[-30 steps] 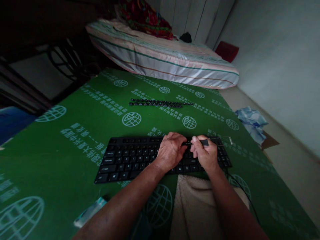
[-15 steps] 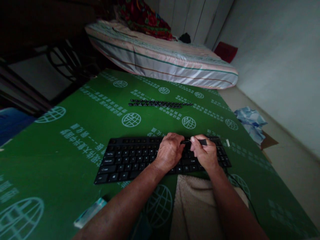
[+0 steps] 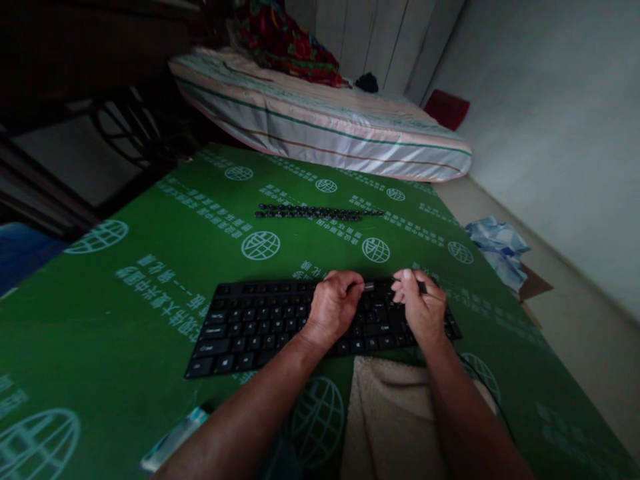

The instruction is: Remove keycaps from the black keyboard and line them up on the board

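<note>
Left fingers (image 3: pixel 354 279) pinch a small piece (image 3: pixel 369 287), right fingers (image 3: pixel 410 280) a tool (image 3: pixel 423 287), over a keyboard (image 3: pixel 270 326).

Left hand (image 3: pixel 334 305) covers part of the keyboard (image 3: pixel 267 325); the piece (image 3: pixel 369 287) at its fingertips is too small for me to identify. Right hand (image 3: pixel 423 310) conceals most of a dark tool (image 3: pixel 423 287). Packet (image 3: pixel 173 439) near the counter's (image 3: pixel 120 367) near edge: partly behind left forearm (image 3: pixel 250 417).

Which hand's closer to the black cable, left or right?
Right. The right hand is over the right part of the keyboard, beyond the black cable; the left hand is farther left, over the keyboard's middle.
</note>
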Motion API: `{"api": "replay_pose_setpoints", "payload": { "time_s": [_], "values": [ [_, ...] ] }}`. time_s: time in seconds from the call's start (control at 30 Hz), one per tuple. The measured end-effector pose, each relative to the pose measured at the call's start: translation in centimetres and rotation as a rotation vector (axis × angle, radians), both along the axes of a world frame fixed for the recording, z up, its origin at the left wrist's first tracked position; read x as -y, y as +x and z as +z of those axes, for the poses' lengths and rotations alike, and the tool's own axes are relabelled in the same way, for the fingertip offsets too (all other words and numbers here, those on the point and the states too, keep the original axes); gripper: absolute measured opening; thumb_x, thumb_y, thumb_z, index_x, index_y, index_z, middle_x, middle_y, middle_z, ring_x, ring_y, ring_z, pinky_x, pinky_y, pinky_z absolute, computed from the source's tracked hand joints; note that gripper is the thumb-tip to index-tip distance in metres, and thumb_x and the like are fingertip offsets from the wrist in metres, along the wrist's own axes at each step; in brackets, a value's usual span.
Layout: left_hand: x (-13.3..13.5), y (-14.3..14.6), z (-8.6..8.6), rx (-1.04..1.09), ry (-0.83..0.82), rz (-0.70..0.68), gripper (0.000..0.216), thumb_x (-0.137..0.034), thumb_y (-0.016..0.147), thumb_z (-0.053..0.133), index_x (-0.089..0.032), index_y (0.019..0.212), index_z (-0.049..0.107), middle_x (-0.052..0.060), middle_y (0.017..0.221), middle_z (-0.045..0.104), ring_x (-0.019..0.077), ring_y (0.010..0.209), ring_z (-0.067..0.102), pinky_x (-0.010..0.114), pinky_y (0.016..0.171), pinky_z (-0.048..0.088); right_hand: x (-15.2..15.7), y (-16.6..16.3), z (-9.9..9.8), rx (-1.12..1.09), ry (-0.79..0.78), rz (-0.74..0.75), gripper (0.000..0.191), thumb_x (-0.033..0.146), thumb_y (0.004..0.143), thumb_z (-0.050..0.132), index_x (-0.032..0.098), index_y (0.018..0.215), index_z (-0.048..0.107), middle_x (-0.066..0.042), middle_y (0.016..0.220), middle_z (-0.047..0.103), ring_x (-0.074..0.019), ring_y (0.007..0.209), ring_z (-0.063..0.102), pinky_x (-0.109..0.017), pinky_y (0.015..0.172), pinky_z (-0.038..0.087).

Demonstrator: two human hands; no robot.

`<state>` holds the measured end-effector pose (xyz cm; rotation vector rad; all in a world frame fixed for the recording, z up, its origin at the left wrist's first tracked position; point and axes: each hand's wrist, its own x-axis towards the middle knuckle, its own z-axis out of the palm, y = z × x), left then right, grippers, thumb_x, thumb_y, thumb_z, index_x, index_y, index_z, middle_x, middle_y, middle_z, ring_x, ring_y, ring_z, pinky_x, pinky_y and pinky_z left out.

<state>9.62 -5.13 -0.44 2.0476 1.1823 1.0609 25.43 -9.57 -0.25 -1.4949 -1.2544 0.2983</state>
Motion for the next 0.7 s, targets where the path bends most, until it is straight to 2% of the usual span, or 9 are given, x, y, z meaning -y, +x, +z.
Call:
{"api": "replay_pose_setpoints", "payload": {
  "time_s": [0.13,0.2,0.37,0.57,0.7],
  "values": [
    [0.0,-0.1,0.1,0.057,-0.041,0.022,0.012,-0.018,0.08,0.054,-0.022,0.076,0.065,-0.001,0.075,0.068,0.015,0.075,0.062,0.026,0.073,0.049,-0.1,0.7,0.3,0.261,0.094,-0.022,0.029,0.034,0.088,0.042,0.018,0.073,0.062,-0.006,0.077,0.063,-0.0169,0.076,0.06,-0.031,0.072,0.049],
    [0.0,-0.1,0.1,0.07,-0.054,0.027,0.012,-0.019,0.08,0.055,-0.021,0.075,0.065,-0.001,0.074,0.068,0.0148,0.074,0.063,0.026,0.072,0.049,-0.1,0.9,0.3,0.334,0.123,-0.03,0.025,0.03,0.088,0.043,0.019,0.08,0.063,-0.007,0.084,0.064,-0.0185,0.083,0.06,-0.034,0.078,0.048],
    [-0.1,-0.1,0.1,0.095,-0.069,0.045,0.01,-0.021,0.079,0.056,-0.021,0.077,0.066,-0.001,0.075,0.069,0.0148,0.073,0.064,0.026,0.073,0.05,0.1,0.7,0.1,0.365,0.111,0.016,0.025,0.022,0.088,0.041,0.019,0.103,0.061,-0.007,0.084,0.067,-0.017,0.076,0.064,-0.032,0.073,0.051],
    [-0.2,-0.1,-0.4,0.163,-0.095,0.03,0.009,-0.02,0.078,0.058,-0.02,0.082,0.066,0.0,0.08,0.07,0.016,0.077,0.065,0.028,0.076,0.051,0.3,-0.4,0.6,0.456,0.095,0.233,0.022,0.019,0.084,0.051,0.021,0.102,0.064,-0.006,0.085,0.068,-0.0158,0.076,0.064,-0.029,0.071,0.051],
    [-0.3,-0.1,-0.7,0.202,-0.118,0.019,0.012,-0.021,0.079,0.058,-0.019,0.087,0.065,0.003,0.083,0.07,0.0167,0.078,0.066,0.028,0.075,0.052,0.0,-0.8,0.7,0.509,0.058,0.313,0.02,0.018,0.084,0.053,0.019,0.101,0.064,-0.006,0.085,0.068,-0.0155,0.076,0.063,-0.028,0.072,0.051]
  ]
}}
